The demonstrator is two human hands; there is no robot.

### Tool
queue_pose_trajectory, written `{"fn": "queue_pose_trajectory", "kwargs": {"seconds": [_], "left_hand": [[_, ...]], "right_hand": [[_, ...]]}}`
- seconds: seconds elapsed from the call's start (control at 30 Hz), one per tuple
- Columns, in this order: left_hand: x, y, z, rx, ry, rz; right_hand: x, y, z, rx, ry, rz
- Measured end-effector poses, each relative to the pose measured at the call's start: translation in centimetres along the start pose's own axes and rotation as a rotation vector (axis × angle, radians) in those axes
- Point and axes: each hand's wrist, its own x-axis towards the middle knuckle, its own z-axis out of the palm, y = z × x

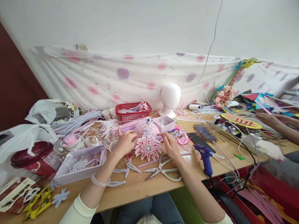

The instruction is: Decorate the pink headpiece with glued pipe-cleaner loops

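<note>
A pink ball-shaped craft piece [145, 128] with a pearl ornament on top stands on the wooden table [149, 186], above a pink petalled flower [148, 148] with a beaded centre. My left hand [124, 142] curls against the left side of the pink ball, fingers closed on it. My right hand [170, 143] pinches its right side with fingertips together. White-handled scissors [163, 169] lie just in front of my right wrist. A blue glue gun [205, 157] stands upright to the right.
A red basket [132, 112], a white foam head [170, 99] and bundles of pipe cleaners [77, 123] sit behind. A white tray of beads [80, 163] lies at left. Cables and a power strip [233, 132] run at right, where another person's hands [268, 119] rest.
</note>
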Motion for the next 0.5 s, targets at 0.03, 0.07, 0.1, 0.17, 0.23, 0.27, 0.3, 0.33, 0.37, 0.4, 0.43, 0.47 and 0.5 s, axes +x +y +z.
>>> {"fn": "queue_pose_trajectory", "kwargs": {"seconds": [0.03,0.07,0.1,0.17,0.23,0.27,0.3,0.33,0.37,0.4,0.43,0.47,0.5], "left_hand": [[-0.01,-0.03,0.01,0.001,0.000,0.002],[-0.03,-0.05,0.02,0.003,0.000,0.003],[-0.05,-0.07,0.03,0.004,0.000,0.004],[-0.07,-0.10,0.06,0.006,0.000,0.005],[-0.06,-0.13,0.12,0.006,0.001,0.005],[-0.05,-0.14,0.14,0.004,0.001,0.005],[-0.03,-0.13,0.16,0.003,0.002,0.004],[-0.01,-0.12,0.15,0.002,0.002,0.003],[0.01,-0.08,0.12,0.001,0.001,0.001],[0.02,-0.03,0.07,0.000,-0.003,-0.001],[0.03,0.02,-0.01,0.000,-0.007,-0.005],[0.03,0.08,-0.09,0.001,-0.011,-0.009],[0.03,0.12,-0.18,0.002,-0.015,-0.012]], "right_hand": [[-0.01,0.03,0.02,0.001,0.001,0.002],[-0.02,0.03,0.04,0.002,0.001,0.004],[-0.03,0.01,0.06,0.002,0.003,0.006],[-0.06,-0.08,0.07,0.002,0.007,0.010],[-0.07,-0.21,0.05,0.001,0.010,0.014],[-0.06,-0.28,0.03,0.001,0.011,0.016],[-0.05,-0.34,0.02,0.001,0.012,0.018],[-0.03,-0.39,0.00,0.001,0.012,0.019],[-0.01,-0.43,0.00,0.001,0.012,0.019],[0.01,-0.44,0.00,0.002,0.013,0.019],[0.03,-0.44,0.01,0.004,0.014,0.020],[0.05,-0.41,0.04,0.006,0.016,0.021],[0.06,-0.36,0.06,0.008,0.019,0.024]]}}
